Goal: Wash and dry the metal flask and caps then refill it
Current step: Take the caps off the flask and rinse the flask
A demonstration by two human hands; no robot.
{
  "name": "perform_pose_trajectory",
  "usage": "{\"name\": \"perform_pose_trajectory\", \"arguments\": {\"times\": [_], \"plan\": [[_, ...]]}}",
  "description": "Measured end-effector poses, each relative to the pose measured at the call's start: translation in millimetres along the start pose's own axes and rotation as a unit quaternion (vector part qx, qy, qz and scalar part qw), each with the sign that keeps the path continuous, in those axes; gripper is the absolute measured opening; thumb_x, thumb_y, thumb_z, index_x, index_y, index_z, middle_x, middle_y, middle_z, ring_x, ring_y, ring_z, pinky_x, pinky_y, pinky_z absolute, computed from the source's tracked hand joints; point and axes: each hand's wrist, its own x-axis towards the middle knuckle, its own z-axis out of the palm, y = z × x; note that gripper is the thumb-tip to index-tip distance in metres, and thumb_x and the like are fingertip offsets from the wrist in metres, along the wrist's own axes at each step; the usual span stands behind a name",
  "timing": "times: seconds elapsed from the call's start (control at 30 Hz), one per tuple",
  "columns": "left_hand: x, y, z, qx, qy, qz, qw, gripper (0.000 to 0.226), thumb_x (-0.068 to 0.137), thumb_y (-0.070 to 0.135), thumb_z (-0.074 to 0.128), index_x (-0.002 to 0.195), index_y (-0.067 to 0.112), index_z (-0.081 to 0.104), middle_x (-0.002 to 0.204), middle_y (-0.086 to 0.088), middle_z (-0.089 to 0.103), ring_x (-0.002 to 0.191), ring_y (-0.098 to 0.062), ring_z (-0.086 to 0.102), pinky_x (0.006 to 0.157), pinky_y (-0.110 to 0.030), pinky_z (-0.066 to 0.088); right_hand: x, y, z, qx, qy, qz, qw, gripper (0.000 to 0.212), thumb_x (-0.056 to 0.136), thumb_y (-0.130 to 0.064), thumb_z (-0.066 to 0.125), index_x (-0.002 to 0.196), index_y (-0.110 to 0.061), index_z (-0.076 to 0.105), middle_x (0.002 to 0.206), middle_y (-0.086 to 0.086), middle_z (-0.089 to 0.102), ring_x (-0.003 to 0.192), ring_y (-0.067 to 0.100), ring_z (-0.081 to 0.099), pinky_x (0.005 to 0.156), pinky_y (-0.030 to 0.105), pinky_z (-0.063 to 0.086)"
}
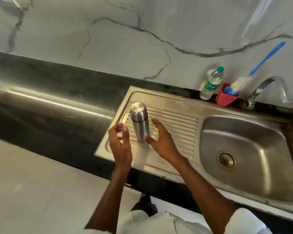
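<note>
While it stands upright with its cap on, the metal flask [139, 121] rests on the ribbed draining board [176, 122] of the steel sink unit, toward the board's left end. The person's two hands are on either side of it. The left hand [120, 146] is just beside the flask on its left, with the fingers loosely curved and spread apart, holding nothing; it does not appear to touch the flask. The right hand [161, 141] is on the flask's right, the fingers also spread and relaxed, and the thumb lies very near the lower part of the flask; whether it really touches the metal one cannot tell. To the right of the draining board is the sink basin [277, 166], with a round drain [226, 160] in its bottom. Behind the basin, a curved tap [267, 90] rises at the wall. Beside the tap stands a red cup [226, 98] that holds a bottle brush with blue handle [267, 57], and left of the cup a clear plastic water bottle [211, 83] with a green cap stands against the marble wall. A dark countertop [49, 102] stretches to the left of the sink unit.
</note>
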Motion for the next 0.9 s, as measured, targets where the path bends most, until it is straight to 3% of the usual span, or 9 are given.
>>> {"name": "perform_pose_trajectory", "arguments": {"times": [0.1,0.2,0.3,0.4,0.53,0.63,0.73,0.9], "plan": [[33.3,-4.2,0.9,0.083,-0.08,0.06,0.992,0.053,0.103,0.049,0.059,0.147,0.02,0.049,0.143,0.004,0.057,0.133,-0.013,0.055,0.107,-0.032,0.047,22.3,-21.8,15.3,0.045,-0.021,-0.004,0.999,0.093,0.076,-0.037,0.089,0.152,-0.033,0.036,0.149,-0.012,0.051,0.129,0.006,0.05,0.099,0.023,0.042],[56.4,0.1,12.4,0.08,-0.153,0.059,0.983,0.072,0.094,0.052,0.074,0.154,0.023,0.046,0.151,0.005,0.056,0.14,-0.015,0.052,0.114,-0.042,0.047,42.9,-34.9,27.9,0.064,-0.005,0.044,0.997,0.083,0.074,-0.037,0.088,0.144,-0.033,0.043,0.131,-0.013,0.06,0.115,0.009,0.058,0.092,0.028,0.05],[70.5,4.6,22.0,0.062,-0.174,0.075,0.98,0.067,0.087,0.04,0.087,0.143,0.018,0.058,0.135,0.004,0.067,0.126,-0.013,0.062,0.105,-0.043,0.054,51.5,-36.7,29.4,0.11,0.032,0.067,0.991,0.068,0.068,-0.053,0.077,0.131,-0.038,0.056,0.12,-0.011,0.068,0.112,0.016,0.066,0.094,0.043,0.057],[79.8,15.8,26.9,0.057,-0.177,0.077,0.979,0.067,0.076,0.045,0.093,0.133,0.021,0.066,0.125,0.009,0.072,0.118,-0.01,0.065,0.101,-0.035,0.055,49.7,-34.2,17.0,0.089,0.042,0.049,0.994,0.062,0.075,-0.03,0.088,0.13,-0.024,0.06,0.119,-0.007,0.07,0.112,0.017,0.067,0.094,0.036,0.056],[92.7,49.5,39.9,-0.028,-0.235,0.022,0.971,0.059,0.072,0.035,0.096,0.121,0.025,0.065,0.112,0.009,0.074,0.107,-0.014,0.07,0.093,-0.034,0.058,40.0,-47.7,-24.4,0.102,0.007,0.029,0.994,0.067,0.068,-0.038,0.091,0.128,-0.028,0.063,0.114,-0.006,0.074,0.105,0.012,0.07,0.091,0.037,0.059],[100.9,73.9,54.4,-0.173,-0.361,-0.06,0.915,0.057,0.084,0.012,0.085,0.132,0.006,0.055,0.123,-0.013,0.074,0.116,-0.031,0.07,0.1,-0.051,0.057,29.7,-63.0,-55.9,0.127,-0.031,0.021,0.991,0.049,0.076,-0.018,0.089,0.119,-0.023,0.066,0.107,-0.002,0.074,0.098,0.014,0.072,0.084,0.031,0.06],[104.7,86.4,71.3,-0.259,-0.453,-0.134,0.843,0.055,0.089,0.006,0.073,0.139,-0.001,0.052,0.125,-0.027,0.069,0.117,-0.037,0.066,0.105,-0.054,0.049,14.6,-64.6,-84.8,0.193,-0.042,0.064,0.978,0.043,0.077,-0.018,0.084,0.116,-0.016,0.066,0.1,0.007,0.074,0.092,0.031,0.073,0.084,0.047,0.061],[76.8,95.4,110.9,-0.261,-0.478,-0.157,0.824,0.054,0.088,0.004,0.073,0.139,0.002,0.056,0.119,-0.026,0.066,0.112,-0.033,0.066,0.102,-0.05,0.049,-3.0,-40.4,-119.3,0.181,-0.008,0.089,0.979,0.042,0.076,-0.021,0.085,0.114,-0.015,0.068,0.098,0.012,0.075,0.088,0.032,0.073,0.087,0.058,0.059]]}}
